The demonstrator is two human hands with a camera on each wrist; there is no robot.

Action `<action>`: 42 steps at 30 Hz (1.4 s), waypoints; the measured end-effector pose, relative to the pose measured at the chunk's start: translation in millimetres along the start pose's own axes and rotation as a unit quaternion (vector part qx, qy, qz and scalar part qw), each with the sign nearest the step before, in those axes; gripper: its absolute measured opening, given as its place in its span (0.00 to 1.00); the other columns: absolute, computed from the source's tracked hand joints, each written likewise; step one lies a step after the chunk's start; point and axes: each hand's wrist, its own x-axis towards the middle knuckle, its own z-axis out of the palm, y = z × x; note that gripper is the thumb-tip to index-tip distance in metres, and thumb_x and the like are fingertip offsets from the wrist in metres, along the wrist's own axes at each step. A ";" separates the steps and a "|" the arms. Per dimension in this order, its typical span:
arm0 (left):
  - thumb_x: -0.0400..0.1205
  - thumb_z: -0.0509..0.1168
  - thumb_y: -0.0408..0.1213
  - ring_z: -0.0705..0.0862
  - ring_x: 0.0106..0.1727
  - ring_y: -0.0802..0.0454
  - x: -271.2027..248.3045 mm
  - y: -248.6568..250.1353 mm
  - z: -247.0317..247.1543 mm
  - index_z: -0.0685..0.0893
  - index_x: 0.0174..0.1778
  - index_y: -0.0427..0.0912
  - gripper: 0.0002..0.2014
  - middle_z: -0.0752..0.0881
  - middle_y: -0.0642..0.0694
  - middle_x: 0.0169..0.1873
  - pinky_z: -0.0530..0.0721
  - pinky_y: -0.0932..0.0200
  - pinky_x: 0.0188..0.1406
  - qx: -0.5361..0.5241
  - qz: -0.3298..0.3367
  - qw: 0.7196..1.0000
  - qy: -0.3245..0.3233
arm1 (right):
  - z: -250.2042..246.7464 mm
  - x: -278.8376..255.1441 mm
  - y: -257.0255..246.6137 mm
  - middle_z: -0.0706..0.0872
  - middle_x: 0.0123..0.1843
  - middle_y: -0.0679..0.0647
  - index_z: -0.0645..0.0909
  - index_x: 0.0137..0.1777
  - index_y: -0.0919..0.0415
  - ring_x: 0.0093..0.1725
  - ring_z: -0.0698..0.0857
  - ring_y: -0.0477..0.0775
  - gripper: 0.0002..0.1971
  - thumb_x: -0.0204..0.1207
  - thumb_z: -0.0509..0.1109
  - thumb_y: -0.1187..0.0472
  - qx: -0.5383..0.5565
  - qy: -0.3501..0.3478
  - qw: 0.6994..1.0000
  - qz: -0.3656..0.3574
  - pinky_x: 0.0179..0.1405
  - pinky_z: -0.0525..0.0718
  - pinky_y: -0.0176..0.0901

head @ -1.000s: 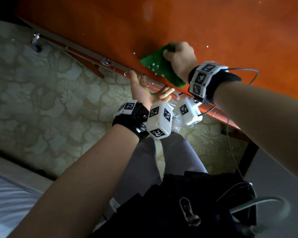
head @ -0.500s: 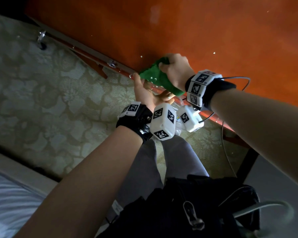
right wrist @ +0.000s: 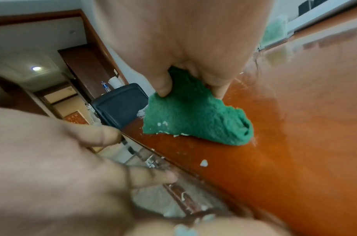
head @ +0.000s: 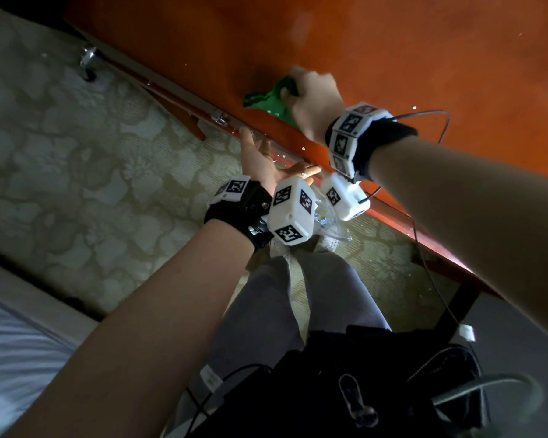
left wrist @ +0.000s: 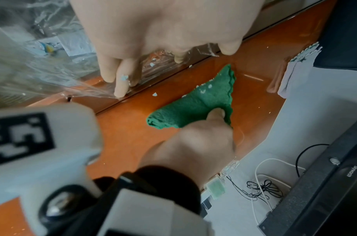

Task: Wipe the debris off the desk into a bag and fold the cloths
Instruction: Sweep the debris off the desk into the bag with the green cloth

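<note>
**Fingers on cloth and bag: sweep toward the desk edge**

Fingers [right wrist: 163, 86] of the right hand [head: 314, 99]: curled round a bunched green cloth [left wrist: 195, 102], thumb pressing its top fold. Cloth lies on the orange desk [head: 393, 58], a little back from the near edge, with pale crumbs clinging to its leading face.

Left hand [head: 263, 162]: palm up below the desk edge, fingers [left wrist: 121, 79] mostly straight and slightly spread, pressing the mouth of a clear plastic bag [left wrist: 42, 67] against the edge. Whether the thumb pinches the film cannot be told. Bag hangs beneath, with scraps already inside.

Debris [left wrist: 154, 94]: a few white flakes loose on the desk between cloth and edge; more specks [head: 414, 107] scattered farther out; some stuck to the left fingertips.

Second cloth [left wrist: 294, 67]: pale, lying folded at the far side of the desk beside a dark box [left wrist: 347, 32].

Step judged in hand: drawing crumbs over the edge into the bag.

Handling notes:
- Keep the cloth's lower edge flat on the surface so that flakes are pushed, not ridden over.
- Draw straight toward the bag mouth; a slanted stroke likely spills past the fingers onto the carpet [head: 92, 169].
- Hold the film tight to the edge with no gap.
- Shake the clinging crumbs off the cloth over the bag before folding.
</note>
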 end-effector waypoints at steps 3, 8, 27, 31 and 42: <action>0.69 0.62 0.73 0.80 0.63 0.22 0.5 -1.7 -1.5 0.79 0.69 0.48 0.40 0.76 0.34 0.70 0.79 0.17 0.54 -0.014 -0.013 1.000 0.006 | 7.4 -14.6 1.0 0.79 0.35 0.48 0.74 0.51 0.54 0.28 0.77 0.45 0.05 0.86 0.57 0.60 0.004 -0.011 1.000 -0.016 0.20 0.67 0.26; 0.79 0.53 0.73 0.83 0.50 0.37 -6.5 -11.2 -4.8 0.82 0.61 0.42 0.37 0.86 0.32 0.51 0.74 0.23 0.64 -0.028 -0.018 0.999 -0.004 | 12.5 -28.8 11.1 0.82 0.37 0.51 0.76 0.47 0.55 0.29 0.78 0.46 0.05 0.84 0.60 0.60 0.089 -0.046 0.995 0.009 0.23 0.73 0.30; 0.75 0.57 0.75 0.83 0.61 0.22 -18.4 -40.9 13.8 0.71 0.73 0.62 0.33 0.73 0.26 0.70 0.79 0.29 0.52 -0.002 -0.067 0.998 -0.007 | -64.6 -34.1 87.3 0.86 0.50 0.57 0.85 0.55 0.56 0.50 0.85 0.57 0.11 0.76 0.65 0.58 0.207 0.217 0.939 0.168 0.50 0.85 0.45; 0.74 0.59 0.75 0.79 0.65 0.21 -11.0 -51.5 15.9 0.70 0.75 0.63 0.35 0.67 0.31 0.77 0.83 0.30 0.43 -0.013 -0.050 0.999 0.008 | -111.2 -38.8 115.2 0.85 0.52 0.57 0.83 0.59 0.60 0.50 0.82 0.55 0.15 0.76 0.62 0.59 0.170 0.292 0.922 0.188 0.51 0.82 0.42; 0.63 0.66 0.72 0.80 0.60 0.16 1.3 -65.1 13.6 0.74 0.71 0.68 0.38 0.67 0.38 0.78 0.82 0.22 0.46 0.001 -0.012 1.000 0.022 | -110.1 -31.8 148.9 0.86 0.59 0.62 0.82 0.62 0.59 0.57 0.85 0.64 0.18 0.77 0.59 0.56 0.077 0.214 0.943 0.243 0.51 0.81 0.45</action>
